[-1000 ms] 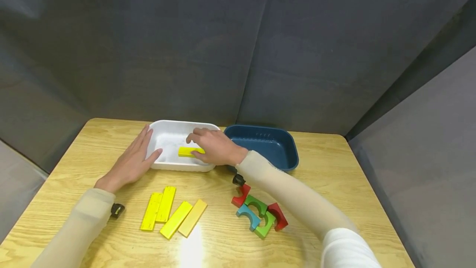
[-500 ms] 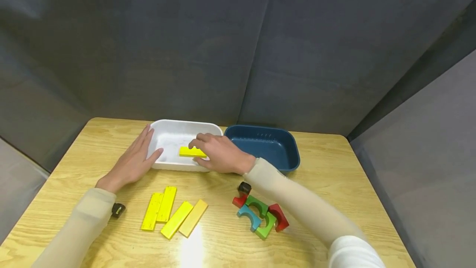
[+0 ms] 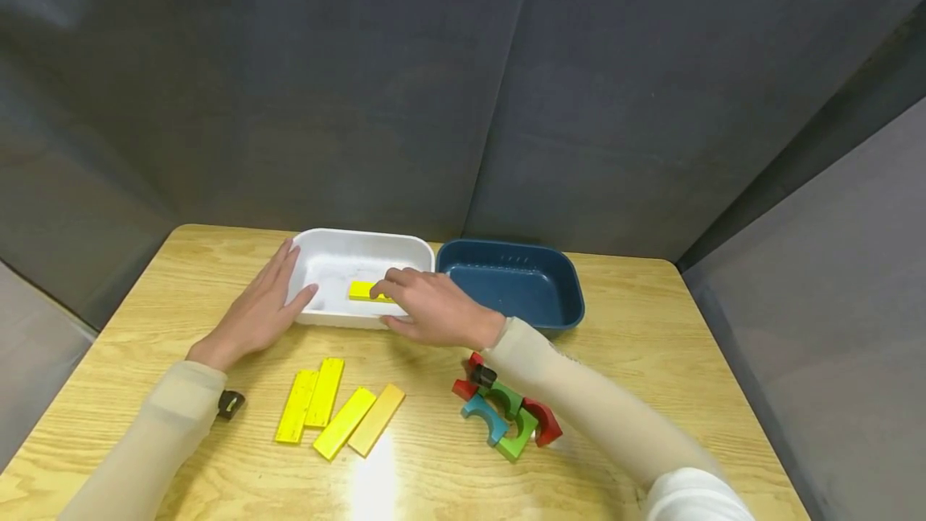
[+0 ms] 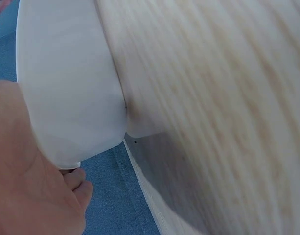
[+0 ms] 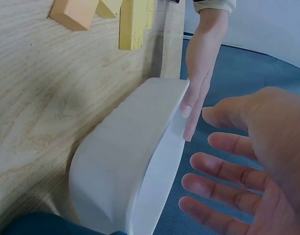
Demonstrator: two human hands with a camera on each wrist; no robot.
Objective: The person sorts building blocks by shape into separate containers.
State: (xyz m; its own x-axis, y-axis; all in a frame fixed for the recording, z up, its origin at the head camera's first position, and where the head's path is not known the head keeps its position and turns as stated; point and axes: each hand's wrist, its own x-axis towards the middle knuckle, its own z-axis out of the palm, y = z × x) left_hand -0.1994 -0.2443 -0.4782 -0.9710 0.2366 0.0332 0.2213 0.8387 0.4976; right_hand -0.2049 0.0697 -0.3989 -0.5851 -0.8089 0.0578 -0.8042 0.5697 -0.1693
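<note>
A yellow plank-shaped block [image 3: 361, 291] lies flat in the white tray [image 3: 340, 321], partly covered by my right fingers in the head view. Over the tray's right front rim, my right hand [image 3: 437, 310] has its thumb and fingers spread apart. The right wrist view shows that hand [image 5: 267, 171] holding nothing. My left hand [image 3: 253, 312] rests along the tray's left end with straight fingers and the thumb over the rim. In the left wrist view, the palm [image 4: 32, 191] lies against the tray's white wall [image 4: 74, 88].
A dark blue tray [image 3: 510, 316] stands right of the white one. Several yellow blocks [image 3: 343, 423] lie on the wooden table [image 3: 622, 360] in front. Red, green and blue arch blocks [image 3: 515, 434] cluster near the right forearm, which partly hides them. Dark cloth [image 3: 347, 87] hangs behind.
My right hand has let go of the yellow block and drawn back slightly towards the right front. The block stays in the white tray. My left hand keeps its place.
</note>
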